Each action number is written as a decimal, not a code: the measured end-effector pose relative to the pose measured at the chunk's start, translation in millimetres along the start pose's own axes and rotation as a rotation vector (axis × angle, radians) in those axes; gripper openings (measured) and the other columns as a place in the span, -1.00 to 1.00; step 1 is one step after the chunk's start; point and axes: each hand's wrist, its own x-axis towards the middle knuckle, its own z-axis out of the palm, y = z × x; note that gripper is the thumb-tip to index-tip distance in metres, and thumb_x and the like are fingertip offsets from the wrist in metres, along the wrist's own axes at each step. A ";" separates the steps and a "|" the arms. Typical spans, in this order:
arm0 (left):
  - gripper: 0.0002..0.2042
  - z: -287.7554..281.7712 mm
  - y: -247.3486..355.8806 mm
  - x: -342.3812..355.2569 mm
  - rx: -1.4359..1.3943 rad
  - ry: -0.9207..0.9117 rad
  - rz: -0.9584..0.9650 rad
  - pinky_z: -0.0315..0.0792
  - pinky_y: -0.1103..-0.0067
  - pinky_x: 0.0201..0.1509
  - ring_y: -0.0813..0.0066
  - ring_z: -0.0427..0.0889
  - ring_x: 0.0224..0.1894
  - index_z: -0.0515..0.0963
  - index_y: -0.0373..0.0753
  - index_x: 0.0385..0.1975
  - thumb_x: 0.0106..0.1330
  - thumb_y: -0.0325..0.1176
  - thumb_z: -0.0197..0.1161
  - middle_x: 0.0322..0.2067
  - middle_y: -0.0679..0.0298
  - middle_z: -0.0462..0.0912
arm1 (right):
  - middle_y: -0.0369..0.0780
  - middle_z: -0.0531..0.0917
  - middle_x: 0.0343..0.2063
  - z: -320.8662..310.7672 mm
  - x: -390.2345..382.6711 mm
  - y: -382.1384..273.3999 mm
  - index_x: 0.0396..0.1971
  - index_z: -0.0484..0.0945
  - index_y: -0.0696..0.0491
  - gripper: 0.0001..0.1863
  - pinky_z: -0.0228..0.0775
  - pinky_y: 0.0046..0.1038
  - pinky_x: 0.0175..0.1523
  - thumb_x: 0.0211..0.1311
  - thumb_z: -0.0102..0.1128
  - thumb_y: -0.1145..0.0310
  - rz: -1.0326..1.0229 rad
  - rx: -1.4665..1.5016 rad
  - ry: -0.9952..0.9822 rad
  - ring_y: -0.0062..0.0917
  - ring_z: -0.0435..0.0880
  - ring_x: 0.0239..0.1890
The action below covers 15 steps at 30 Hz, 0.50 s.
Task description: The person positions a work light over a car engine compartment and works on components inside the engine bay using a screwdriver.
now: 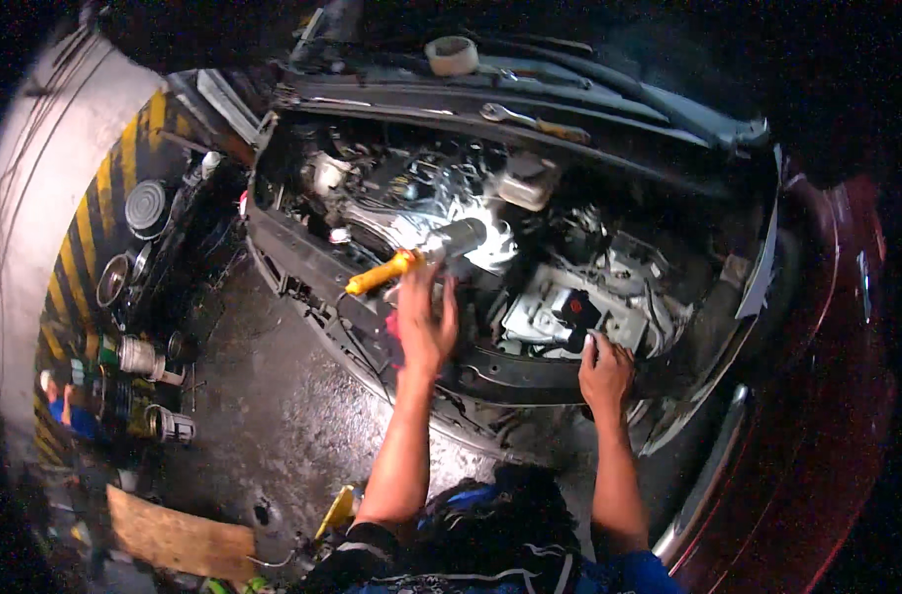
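Dark shirt (pixel 490 544): nearest the camera, at the bottom edge, between two bare forearms reaching up toward a car's engine bay (pixel 401 183).

Left hand (pixel 426 322): raised at the near edge of the bay, fingers long and only slightly bent, thumb standing apart. Its fingertips meet a yellow-handled work lamp (pixel 383 272); whether they grip it or merely rest against it, I cannot tell.

Lamp: tilted, handle toward the lower left, its lit head throwing a white glare over the middle of the engine parts.

Right hand (pixel 607 371): by the front rail (pixel 530 386), fingers curled, thumb up against the lower end of a small black piece (pixel 577 312) with a red mark. A light pinch looks likely, but the contact is too dark to be sure.

Black piece: over a pale housing (pixel 624 322) at the right of the bay.

Ledge beyond the bay: a roll of tape (pixel 455 63) and a wrench (pixel 525 121) lie there, out of both hands.

Progress: the bay is uncovered and lit, and the hands are at work within it. Nothing visible marks a finished job; how much remains cannot be judged.

Right side: dark red bodywork (pixel 817 396).

Left floor: buckets (pixel 169 424) and a brown board (pixel 179 533).
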 end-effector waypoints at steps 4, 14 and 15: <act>-0.64 -58.3 -13.2 -83.5 0.027 0.050 -0.100 0.33 0.31 0.11 0.02 0.47 -0.03 0.47 -0.26 0.06 0.23 -0.52 0.19 -0.10 -0.01 0.50 | -0.04 0.66 -0.38 2.8 -4.8 -1.5 -0.21 0.62 0.05 -0.75 0.30 -0.17 -0.05 0.30 0.04 0.24 -0.044 -0.053 0.050 -0.13 0.59 -0.28; -0.56 -191.4 -96.4 -384.2 0.264 -0.275 -0.868 0.34 0.22 0.15 -0.14 0.47 0.04 0.38 -0.33 0.11 0.30 -0.23 0.12 -0.05 -0.18 0.52 | 0.02 0.64 -0.37 4.9 -12.6 -1.2 -0.26 0.62 0.12 -0.67 0.37 -0.12 -0.08 0.30 0.02 0.17 -0.063 -0.094 0.060 -0.03 0.58 -0.26; -0.55 -203.0 -100.4 -404.2 0.188 -0.501 -1.019 0.38 0.23 0.12 -0.11 0.51 0.02 0.42 -0.33 0.09 0.29 -0.16 0.13 -0.08 -0.18 0.55 | 0.00 0.65 -0.35 3.2 -15.1 -2.4 -0.24 0.63 0.09 -0.68 0.36 -0.14 -0.05 0.30 0.03 0.17 -0.038 -0.154 0.016 -0.06 0.57 -0.23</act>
